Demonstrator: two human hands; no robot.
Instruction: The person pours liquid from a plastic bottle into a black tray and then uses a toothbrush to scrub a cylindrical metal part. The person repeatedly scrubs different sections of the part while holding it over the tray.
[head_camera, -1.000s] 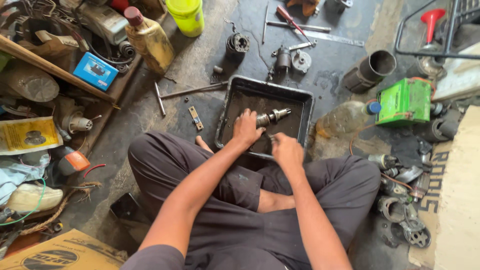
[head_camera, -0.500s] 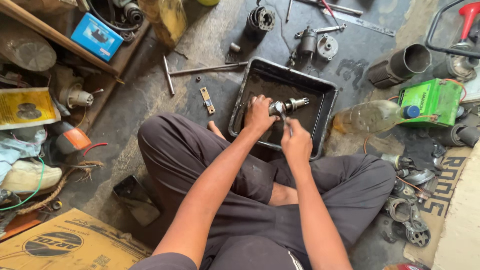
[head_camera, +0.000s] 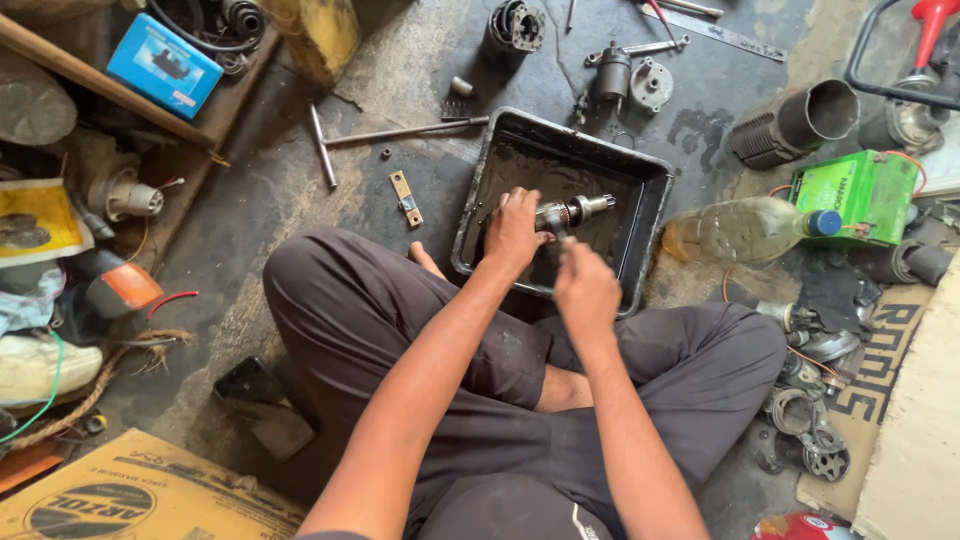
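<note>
The left hand (head_camera: 513, 228) is closed around a small metal shaft part (head_camera: 572, 212), gripping its near end so that the ridged, stepped tip sticks out to the right over the tray. The right hand (head_camera: 584, 285) sits just beside it, its fingers (head_camera: 562, 243) curled narrow and pinched near the part's underside; whether they hold a small tool cannot be told. Both hands work above a black rectangular tray (head_camera: 655, 172), shallow, grimy and oily inside, with nothing else clearly lying in it. To its right a clear plastic bottle (head_camera: 740, 230) with a blue cap lies on its side, holding some yellowish liquid, next to a green boxy battery (head_camera: 865, 192). A long steel T-handled rod (head_camera: 395, 133) lies on the stained concrete floor left of the tray.
</note>
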